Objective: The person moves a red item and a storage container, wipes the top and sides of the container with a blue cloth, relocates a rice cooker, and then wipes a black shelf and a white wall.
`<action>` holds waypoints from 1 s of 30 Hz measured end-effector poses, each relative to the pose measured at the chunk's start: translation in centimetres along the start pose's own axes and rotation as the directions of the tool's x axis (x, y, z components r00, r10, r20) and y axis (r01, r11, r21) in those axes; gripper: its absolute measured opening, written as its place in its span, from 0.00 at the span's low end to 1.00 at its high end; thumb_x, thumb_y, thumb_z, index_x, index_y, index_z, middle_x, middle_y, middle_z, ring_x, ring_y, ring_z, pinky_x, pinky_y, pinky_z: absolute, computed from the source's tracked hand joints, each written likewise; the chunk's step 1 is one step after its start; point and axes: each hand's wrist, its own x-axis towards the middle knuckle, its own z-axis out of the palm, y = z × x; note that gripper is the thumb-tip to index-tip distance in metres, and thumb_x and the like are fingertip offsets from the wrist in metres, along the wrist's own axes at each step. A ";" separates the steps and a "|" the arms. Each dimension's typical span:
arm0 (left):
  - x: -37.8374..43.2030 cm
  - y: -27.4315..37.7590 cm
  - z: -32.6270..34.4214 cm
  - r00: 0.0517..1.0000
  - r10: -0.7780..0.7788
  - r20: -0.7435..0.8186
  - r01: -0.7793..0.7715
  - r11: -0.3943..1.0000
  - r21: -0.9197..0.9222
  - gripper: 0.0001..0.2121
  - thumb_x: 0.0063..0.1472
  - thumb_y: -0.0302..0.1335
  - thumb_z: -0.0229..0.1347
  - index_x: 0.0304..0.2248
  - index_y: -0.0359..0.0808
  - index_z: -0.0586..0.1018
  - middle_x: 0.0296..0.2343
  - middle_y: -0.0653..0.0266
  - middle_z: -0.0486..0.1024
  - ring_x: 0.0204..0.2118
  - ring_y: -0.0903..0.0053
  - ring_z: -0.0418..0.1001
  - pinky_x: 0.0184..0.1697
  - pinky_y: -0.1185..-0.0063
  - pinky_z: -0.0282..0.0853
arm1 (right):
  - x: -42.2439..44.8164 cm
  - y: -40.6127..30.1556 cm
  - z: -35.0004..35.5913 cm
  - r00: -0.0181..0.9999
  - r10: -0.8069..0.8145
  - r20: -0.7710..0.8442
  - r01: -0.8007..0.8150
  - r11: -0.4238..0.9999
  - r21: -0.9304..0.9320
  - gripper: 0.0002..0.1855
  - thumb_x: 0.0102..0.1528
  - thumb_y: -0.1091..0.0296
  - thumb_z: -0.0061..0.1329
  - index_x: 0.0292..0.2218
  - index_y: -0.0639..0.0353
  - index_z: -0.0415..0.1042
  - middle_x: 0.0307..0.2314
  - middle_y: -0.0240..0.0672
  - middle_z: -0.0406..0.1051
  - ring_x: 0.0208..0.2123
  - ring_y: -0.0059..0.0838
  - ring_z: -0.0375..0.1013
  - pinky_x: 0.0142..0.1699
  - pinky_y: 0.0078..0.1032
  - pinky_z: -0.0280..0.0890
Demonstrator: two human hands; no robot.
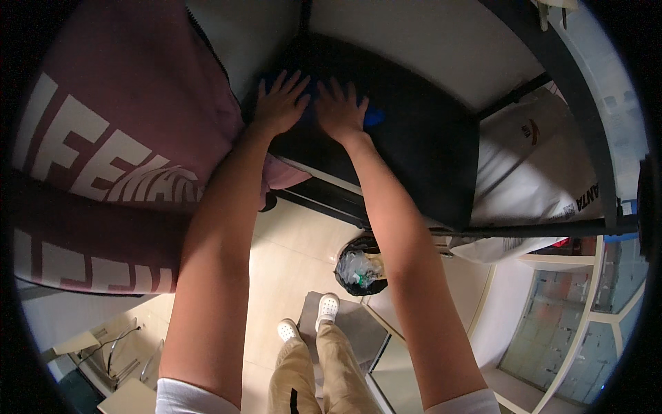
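Note:
Both my arms reach forward over a dark, flat surface (424, 155) inside a black-framed rack. My left hand (282, 106) has its fingers spread, close to the purplish garment at the left. Beside it, my right hand (342, 108) lies palm down with its fingers apart. A blue item (374, 117) shows under and around the hands, mostly hidden by them and by shadow; its kind cannot be told. Neither hand grasps anything that I can see.
A zippered purplish garment (139, 93) with large white letters fills the left. A white plastic bag (517, 171) is at the right behind the frame's black bar (558, 227). Below stand a lined trash bin (362, 269), a grey mat (357, 326) and glass-fronted shelving (543, 321).

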 end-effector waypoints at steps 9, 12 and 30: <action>-3.5 0.3 -2.1 0.985 -0.105 0.137 0.099 0.994 0.047 0.25 0.65 0.48 0.31 0.60 0.55 0.49 0.61 0.72 0.43 0.64 0.65 0.40 0.59 0.47 0.35 | -2.8 -1.3 -0.2 0.997 -0.073 -0.016 0.074 0.997 0.030 0.28 0.62 0.46 0.20 0.62 0.35 0.44 0.62 0.28 0.37 0.63 0.45 0.34 0.61 0.57 0.30; -5.0 0.5 -2.6 0.984 -0.121 0.128 0.114 0.992 0.058 0.25 0.65 0.47 0.31 0.61 0.54 0.49 0.61 0.71 0.42 0.64 0.65 0.40 0.59 0.46 0.35 | -3.9 -1.8 -0.3 0.995 -0.090 -0.029 0.092 0.994 0.063 0.27 0.62 0.47 0.22 0.61 0.35 0.45 0.62 0.29 0.39 0.63 0.44 0.35 0.62 0.57 0.31; -4.9 1.0 -1.9 0.987 -0.127 0.099 0.126 0.992 0.019 0.25 0.65 0.45 0.32 0.60 0.50 0.52 0.61 0.70 0.44 0.64 0.65 0.41 0.60 0.49 0.34 | -2.6 1.0 1.4 0.964 -0.256 -0.066 0.259 0.965 0.041 0.29 0.61 0.44 0.26 0.61 0.35 0.46 0.61 0.31 0.42 0.62 0.45 0.40 0.61 0.57 0.34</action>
